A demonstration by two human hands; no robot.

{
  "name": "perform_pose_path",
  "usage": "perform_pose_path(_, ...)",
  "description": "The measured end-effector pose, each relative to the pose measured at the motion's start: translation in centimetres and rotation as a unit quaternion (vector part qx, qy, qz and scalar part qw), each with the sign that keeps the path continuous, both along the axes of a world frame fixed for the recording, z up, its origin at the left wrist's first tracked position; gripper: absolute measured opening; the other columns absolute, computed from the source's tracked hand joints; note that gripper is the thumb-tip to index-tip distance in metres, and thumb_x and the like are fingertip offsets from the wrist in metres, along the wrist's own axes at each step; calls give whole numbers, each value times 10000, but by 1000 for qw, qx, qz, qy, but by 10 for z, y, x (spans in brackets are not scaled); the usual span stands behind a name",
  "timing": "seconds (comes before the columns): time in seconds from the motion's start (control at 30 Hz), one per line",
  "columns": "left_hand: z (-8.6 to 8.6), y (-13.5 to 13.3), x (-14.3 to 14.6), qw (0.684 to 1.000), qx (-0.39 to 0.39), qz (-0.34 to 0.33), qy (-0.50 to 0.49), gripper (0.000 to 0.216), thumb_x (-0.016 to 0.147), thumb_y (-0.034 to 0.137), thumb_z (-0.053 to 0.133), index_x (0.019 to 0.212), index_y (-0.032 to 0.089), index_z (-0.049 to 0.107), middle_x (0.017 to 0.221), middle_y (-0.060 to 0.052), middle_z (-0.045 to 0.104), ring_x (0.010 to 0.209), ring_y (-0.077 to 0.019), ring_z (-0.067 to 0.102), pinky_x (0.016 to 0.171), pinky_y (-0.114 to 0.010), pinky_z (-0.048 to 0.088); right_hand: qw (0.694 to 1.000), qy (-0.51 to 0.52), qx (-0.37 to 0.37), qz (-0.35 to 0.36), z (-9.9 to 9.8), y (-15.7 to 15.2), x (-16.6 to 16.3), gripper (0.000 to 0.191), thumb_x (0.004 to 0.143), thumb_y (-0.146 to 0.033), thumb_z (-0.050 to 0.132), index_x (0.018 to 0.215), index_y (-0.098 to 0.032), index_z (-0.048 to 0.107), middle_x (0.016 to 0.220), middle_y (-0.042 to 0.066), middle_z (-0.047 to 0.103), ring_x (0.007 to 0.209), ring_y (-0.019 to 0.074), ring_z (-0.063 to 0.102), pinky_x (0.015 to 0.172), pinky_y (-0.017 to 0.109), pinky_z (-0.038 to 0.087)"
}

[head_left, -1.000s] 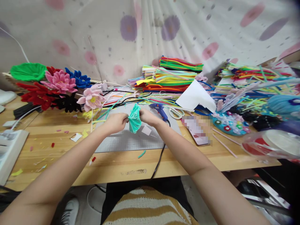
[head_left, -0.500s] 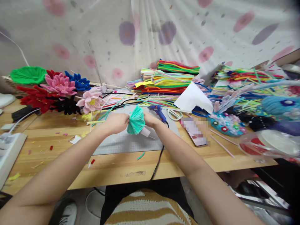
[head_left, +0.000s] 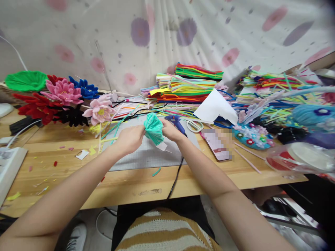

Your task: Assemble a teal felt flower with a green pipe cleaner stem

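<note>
Between my two hands is a teal piece of fuzzy pipe cleaners (head_left: 154,129), fanned into a pleated, rounded shape. On its left edge my left hand (head_left: 131,138) is closed, fingers pinching it. My right hand (head_left: 169,130) grips the opposite edge; its fingertips are partly hidden behind the piece. Below them lies a grey cutting mat (head_left: 141,158) with a small white paper piece (head_left: 161,146) on it. Just right of my right hand is a blue glue gun (head_left: 176,122), and beyond it white-handled scissors (head_left: 195,126).
Pipe-cleaner flowers (head_left: 64,92) crowd the left back. Stacked pipe-cleaner bundles (head_left: 192,87) stand at the centre back, with a white sheet (head_left: 216,108) in front. A phone (head_left: 218,144) and a decorated blue piece (head_left: 253,137) lie right. A power strip (head_left: 12,170) sits left; a black cord (head_left: 176,179) crosses the front edge.
The teal piece has been tilted and turned between my hands, so its top now shows more. Both hands stay on it, and the view has shifted slightly.
</note>
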State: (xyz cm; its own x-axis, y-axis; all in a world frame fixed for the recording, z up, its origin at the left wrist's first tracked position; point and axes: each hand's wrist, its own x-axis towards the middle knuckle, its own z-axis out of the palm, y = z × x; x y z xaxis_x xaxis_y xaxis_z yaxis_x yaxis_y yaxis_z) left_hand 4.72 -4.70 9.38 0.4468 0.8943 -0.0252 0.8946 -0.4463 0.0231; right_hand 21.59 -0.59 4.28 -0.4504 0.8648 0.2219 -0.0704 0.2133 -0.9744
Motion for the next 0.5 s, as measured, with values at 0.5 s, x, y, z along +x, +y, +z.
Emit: perform_pose_path(0.5,-7,6,8,995,-4,96,-22,302,843,272,271,900,188,555,915,-121,640,849,-287,596,649,-355,403,999,-25,19,-35,5,0,-7,168,631,-211,576,791,-165,599,742,-1,625,766,151,550,725,276,438)
